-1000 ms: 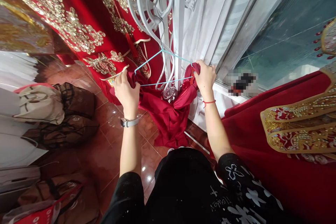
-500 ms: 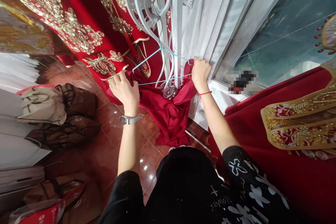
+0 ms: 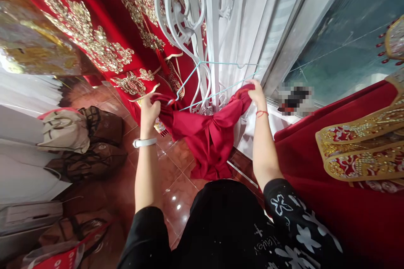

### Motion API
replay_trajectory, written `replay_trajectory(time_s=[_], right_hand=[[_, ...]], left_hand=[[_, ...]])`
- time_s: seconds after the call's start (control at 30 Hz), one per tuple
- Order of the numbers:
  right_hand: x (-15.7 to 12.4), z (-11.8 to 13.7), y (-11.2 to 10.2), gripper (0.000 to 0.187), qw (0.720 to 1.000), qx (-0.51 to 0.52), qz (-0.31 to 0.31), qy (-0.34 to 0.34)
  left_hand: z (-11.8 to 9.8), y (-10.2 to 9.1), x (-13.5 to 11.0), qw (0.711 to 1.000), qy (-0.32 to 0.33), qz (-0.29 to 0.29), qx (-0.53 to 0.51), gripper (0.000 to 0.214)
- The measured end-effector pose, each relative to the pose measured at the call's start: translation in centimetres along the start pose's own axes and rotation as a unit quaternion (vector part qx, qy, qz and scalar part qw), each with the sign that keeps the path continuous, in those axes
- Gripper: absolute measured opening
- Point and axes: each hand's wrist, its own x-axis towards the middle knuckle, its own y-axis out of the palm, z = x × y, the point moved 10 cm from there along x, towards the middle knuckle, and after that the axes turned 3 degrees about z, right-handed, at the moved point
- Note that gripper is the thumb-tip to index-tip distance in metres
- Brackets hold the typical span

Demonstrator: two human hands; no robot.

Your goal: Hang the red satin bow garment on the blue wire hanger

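A dark red dress (image 3: 208, 130) hangs between my two hands, its top edge stretched wide and its lower part drooping toward the floor. My left hand (image 3: 150, 111) grips the dress's left upper edge, fingers wrapped in the cloth. My right hand (image 3: 256, 92) pinches the right upper edge. Just above is a light-blue wire hanger (image 3: 217, 92), hooked on the curl of a white metal stand. Its right end is bare, apart from the cloth; its left end lies close by the fabric near my left hand, where contact is hard to make out.
The white scrolled metal stand (image 3: 214, 42) rises ahead, beside a white curtain (image 3: 249, 21). Red gowns with gold beadwork (image 3: 116, 59) hang left; another embroidered red garment (image 3: 347, 147) hangs right. Several bags (image 3: 63, 128) lie on the tiled floor (image 3: 176, 176).
The dress's right edge has come off the hanger's right end. My hands have moved apart and slightly down, spreading the dress wider, and the hanger's right arm now shows in full.
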Motion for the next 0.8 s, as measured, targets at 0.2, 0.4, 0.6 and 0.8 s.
replay_trajectory(time_s=[0.2,0.4,0.6,0.8], right_hand=[[-7.4,-6.0,1.1,0.025,0.995,0.026,-0.038,0.088],[-10.4,-8.2,-0.4,0.012,0.991,-0.036,-0.044,0.120],[-10.5,-8.0,-0.8,0.009,0.991,-0.060,-0.021,0.119],[-9.9,-6.0,-0.9,0.012,0.994,-0.065,-0.006,0.086]], left_hand=[[8.5,2.1,-5.2,0.944,-0.195,-0.043,-0.264,0.027],[4.7,2.2,-6.6,0.986,-0.074,-0.018,-0.150,0.029],[-1.7,6.7,-7.4,0.980,0.003,-0.011,0.198,0.030],[-3.3,11.3,-7.0,0.968,0.037,-0.017,0.249,0.015]])
